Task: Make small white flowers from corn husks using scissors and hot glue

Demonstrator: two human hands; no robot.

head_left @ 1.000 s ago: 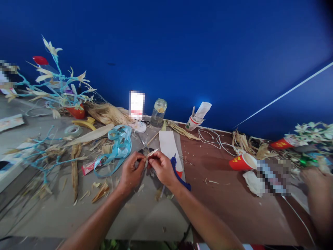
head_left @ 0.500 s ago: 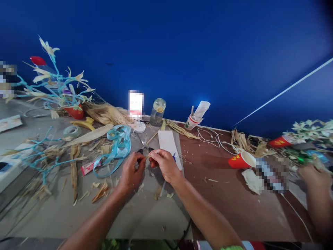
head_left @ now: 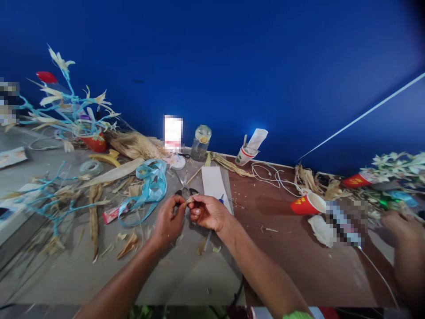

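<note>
My left hand and my right hand meet above the middle of the table. Pinched between the fingertips of both is a small, pale piece of dried husk, mostly covered by the fingers. Just beyond the fingers lie scissors with their dark handles towards me. A white card and a blue-tipped tool are partly behind my right hand. Left of my hands, a heap of light blue ribbon lies beside a red and white packet.
Loose dried husks and blue-wrapped branches cover the left side. At the back stand a glass jar and a cup with tools. A red paper cup lies tipped at right, near another person's hand.
My right hand has turned slightly and its fingers have curled more; a little more of the husk piece shows. The other person's hand at the right has shifted slightly.
</note>
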